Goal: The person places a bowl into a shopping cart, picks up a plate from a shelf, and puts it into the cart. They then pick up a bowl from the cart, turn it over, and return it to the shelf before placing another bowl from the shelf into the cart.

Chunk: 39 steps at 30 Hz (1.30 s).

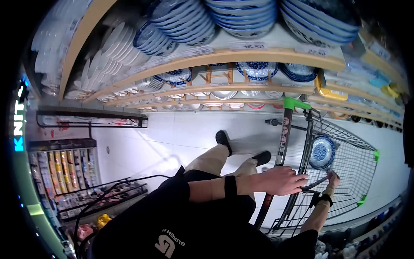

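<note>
My left hand point(282, 180) reaches across the shopping cart's handle point(283, 140), its fingers bent at one end of a dark curved strip point(315, 184). Beyond it, my right hand point(333, 180), with a black band on the wrist, is closed at the strip's other end, over the wire basket. What the strip is cannot be made out. A blue-and-white patterned plate point(322, 153) lies in the cart point(353, 166), close to my right hand.
Shelves point(241, 56) of stacked blue-and-white bowls point(243, 15) and white dishes point(123, 41) run along the top. A black-railed display rack point(64, 172) stands at the left. Another goods shelf point(381, 228) borders the lower right. My shoes point(223, 141) are on the pale floor.
</note>
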Each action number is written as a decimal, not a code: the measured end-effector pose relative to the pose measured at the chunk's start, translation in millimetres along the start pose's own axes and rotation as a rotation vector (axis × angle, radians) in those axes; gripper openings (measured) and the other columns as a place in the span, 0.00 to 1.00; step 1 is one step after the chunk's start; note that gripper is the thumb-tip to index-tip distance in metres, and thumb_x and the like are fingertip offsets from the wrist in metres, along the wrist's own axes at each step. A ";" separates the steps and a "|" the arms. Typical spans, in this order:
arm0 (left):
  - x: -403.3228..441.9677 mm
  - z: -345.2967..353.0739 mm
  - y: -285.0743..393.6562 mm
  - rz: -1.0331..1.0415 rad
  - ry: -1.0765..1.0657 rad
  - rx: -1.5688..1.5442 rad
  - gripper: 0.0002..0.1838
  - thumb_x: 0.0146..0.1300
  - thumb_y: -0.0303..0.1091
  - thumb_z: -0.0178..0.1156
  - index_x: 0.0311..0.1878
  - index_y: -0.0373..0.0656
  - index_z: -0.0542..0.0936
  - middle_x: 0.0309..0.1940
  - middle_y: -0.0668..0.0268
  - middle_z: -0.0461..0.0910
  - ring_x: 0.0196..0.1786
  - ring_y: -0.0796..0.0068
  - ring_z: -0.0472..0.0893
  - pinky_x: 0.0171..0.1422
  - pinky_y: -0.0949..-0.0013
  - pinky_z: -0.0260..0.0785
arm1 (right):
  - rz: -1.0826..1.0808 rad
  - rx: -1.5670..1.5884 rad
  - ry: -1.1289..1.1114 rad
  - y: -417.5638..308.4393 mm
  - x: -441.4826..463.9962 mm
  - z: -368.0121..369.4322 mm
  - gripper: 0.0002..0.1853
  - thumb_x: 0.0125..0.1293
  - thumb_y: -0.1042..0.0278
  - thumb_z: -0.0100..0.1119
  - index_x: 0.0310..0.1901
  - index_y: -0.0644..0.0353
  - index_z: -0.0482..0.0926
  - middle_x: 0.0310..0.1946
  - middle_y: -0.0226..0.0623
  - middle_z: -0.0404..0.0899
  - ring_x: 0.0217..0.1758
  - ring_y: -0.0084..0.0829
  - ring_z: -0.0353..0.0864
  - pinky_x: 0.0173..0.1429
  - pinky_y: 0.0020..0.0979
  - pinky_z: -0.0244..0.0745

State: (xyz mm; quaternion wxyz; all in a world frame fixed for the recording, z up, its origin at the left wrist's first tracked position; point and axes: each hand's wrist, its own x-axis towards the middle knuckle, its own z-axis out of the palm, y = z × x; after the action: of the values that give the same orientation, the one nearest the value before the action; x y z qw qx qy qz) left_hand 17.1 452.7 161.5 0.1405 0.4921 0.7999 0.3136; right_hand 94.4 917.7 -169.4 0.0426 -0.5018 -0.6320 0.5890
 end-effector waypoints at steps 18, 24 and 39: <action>-244.8 -156.4 -203.0 -0.487 0.523 -0.085 0.15 0.65 0.37 0.54 0.48 0.37 0.76 0.41 0.50 0.78 0.45 0.51 0.78 0.51 0.57 0.70 | -1.359 -0.597 -0.277 -387.5 -470.0 295.5 0.05 0.63 0.73 0.59 0.38 0.65 0.78 0.27 0.37 0.81 0.31 0.22 0.80 0.37 0.23 0.73; -310.7 -137.2 -284.4 -0.661 0.658 -0.365 0.16 0.64 0.37 0.57 0.47 0.34 0.76 0.40 0.51 0.80 0.43 0.55 0.82 0.48 0.63 0.73 | -1.413 -0.692 -0.812 -315.3 -503.7 463.2 0.07 0.60 0.74 0.58 0.39 0.65 0.77 0.33 0.46 0.80 0.34 0.42 0.81 0.39 0.35 0.77; -266.6 -130.2 -340.9 -0.812 0.446 0.013 0.40 0.58 0.51 0.58 0.64 0.29 0.58 0.58 0.38 0.66 0.65 0.44 0.63 0.72 0.48 0.47 | -1.264 -1.170 -0.767 -223.7 -428.3 650.6 0.11 0.50 0.78 0.56 0.37 0.68 0.79 0.35 0.57 0.79 0.43 0.53 0.79 0.47 0.46 0.75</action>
State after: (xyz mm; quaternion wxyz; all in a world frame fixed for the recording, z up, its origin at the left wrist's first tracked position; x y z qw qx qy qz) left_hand -163.7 63.3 20.4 0.0735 0.0605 0.9404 0.3264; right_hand -244.8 212.1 40.1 -0.1153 0.2203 -0.9534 0.1709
